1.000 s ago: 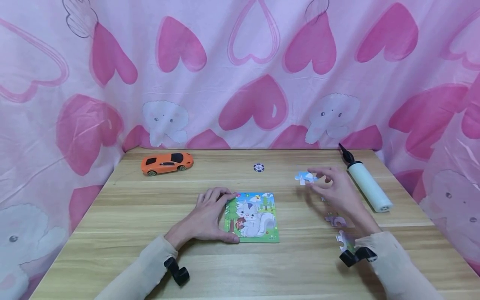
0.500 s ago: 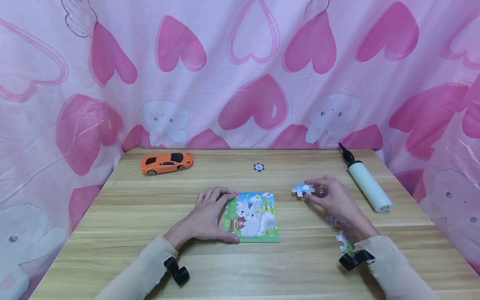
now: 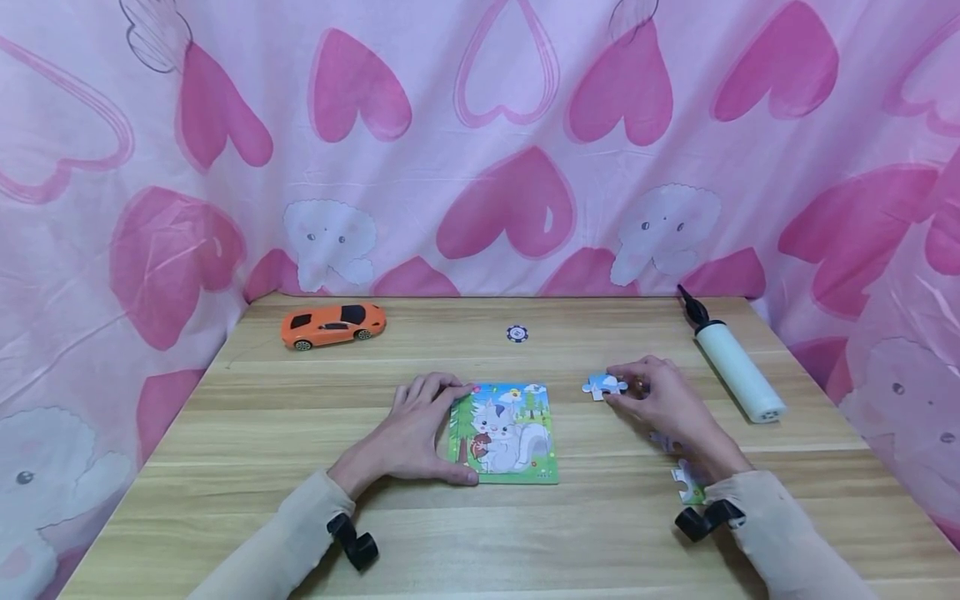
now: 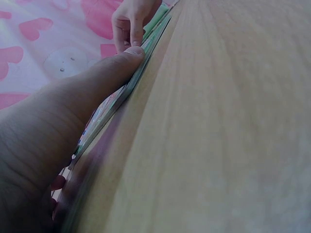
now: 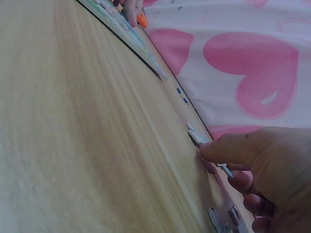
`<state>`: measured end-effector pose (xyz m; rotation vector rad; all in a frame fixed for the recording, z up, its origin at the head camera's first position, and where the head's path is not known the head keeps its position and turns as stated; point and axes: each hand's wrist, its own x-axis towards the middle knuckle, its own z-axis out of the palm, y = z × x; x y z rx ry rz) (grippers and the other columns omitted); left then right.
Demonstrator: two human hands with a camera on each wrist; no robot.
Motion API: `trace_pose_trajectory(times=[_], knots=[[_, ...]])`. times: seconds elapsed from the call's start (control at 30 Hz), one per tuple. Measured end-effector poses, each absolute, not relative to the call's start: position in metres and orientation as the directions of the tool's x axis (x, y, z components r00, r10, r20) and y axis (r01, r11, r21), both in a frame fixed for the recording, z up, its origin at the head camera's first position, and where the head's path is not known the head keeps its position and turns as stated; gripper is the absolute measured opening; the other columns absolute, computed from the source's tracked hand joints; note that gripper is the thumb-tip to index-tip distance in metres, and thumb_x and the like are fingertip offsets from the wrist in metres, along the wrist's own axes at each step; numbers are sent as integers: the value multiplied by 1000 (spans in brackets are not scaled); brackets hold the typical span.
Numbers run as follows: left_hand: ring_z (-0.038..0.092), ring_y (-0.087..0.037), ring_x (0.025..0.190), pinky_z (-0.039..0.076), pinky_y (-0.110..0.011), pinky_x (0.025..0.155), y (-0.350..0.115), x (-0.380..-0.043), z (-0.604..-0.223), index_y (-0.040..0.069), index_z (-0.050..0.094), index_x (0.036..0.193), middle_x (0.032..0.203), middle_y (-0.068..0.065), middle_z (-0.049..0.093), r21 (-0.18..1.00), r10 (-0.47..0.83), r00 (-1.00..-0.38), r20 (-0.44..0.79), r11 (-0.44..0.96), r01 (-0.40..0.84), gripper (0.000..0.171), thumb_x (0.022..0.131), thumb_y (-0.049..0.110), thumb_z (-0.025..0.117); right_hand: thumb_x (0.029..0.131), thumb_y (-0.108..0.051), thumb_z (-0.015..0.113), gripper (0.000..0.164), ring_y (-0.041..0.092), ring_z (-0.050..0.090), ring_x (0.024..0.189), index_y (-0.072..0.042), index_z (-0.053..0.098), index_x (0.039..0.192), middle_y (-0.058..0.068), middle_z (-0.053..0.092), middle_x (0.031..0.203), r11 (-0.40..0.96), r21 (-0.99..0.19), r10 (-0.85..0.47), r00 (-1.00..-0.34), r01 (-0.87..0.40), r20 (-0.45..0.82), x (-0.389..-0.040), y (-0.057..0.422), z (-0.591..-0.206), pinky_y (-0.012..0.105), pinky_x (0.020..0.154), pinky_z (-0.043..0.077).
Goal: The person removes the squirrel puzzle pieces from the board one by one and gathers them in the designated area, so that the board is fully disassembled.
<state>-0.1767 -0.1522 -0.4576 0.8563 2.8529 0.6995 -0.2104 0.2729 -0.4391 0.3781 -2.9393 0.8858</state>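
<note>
A square puzzle board (image 3: 517, 437) with a squirrel picture lies on the table in the head view. My left hand (image 3: 408, 433) holds it from the left, thumb along the near edge and a finger at the far corner. In the left wrist view the thumb (image 4: 109, 73) lies along the board's edge. To the right of the board, my right hand (image 3: 663, 400) pinches a blue-and-white jigsaw piece (image 3: 602, 386) between thumb and fingers. The right wrist view shows this piece (image 5: 195, 135) just above or on the table; I cannot tell which. More jigsaw pieces (image 3: 686, 482) lie beneath the right wrist, partly hidden.
An orange toy car (image 3: 333, 326) stands at the back left. A round poker chip (image 3: 517, 334) lies behind the board. At the right lies a white hand pump (image 3: 738, 372) with a black nozzle. A pink heart-patterned curtain (image 3: 506, 204) hangs along the table's back edge.
The right hand has come a little nearer and slightly left, bringing the blue-and-white jigsaw piece with it. Neither the left hand nor the puzzle board has visibly moved.
</note>
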Motion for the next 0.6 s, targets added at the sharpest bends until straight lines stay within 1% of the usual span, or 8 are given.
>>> trace_pose_trajectory(times=[0.27, 0.6], knots=[[34, -28, 150, 28, -58, 121, -152, -177, -458, 24, 41, 173, 165, -1, 38, 456, 539, -840, 56, 735, 502, 131, 69, 92, 83, 97, -22, 89, 44, 27, 54, 103, -6, 78, 138, 8, 69, 111, 808, -544, -202, -974, -225, 104, -210, 272, -440, 40, 85, 42], [33, -29, 151, 27, -58, 122, -152, -177, -458, 24, 41, 173, 165, -1, 38, 452, 542, -838, 59, 734, 506, 131, 69, 92, 83, 97, -23, 90, 47, 26, 56, 103, -5, 77, 138, 10, 73, 117, 813, -535, -205, -973, -231, 109, -211, 273, -441, 41, 86, 44]])
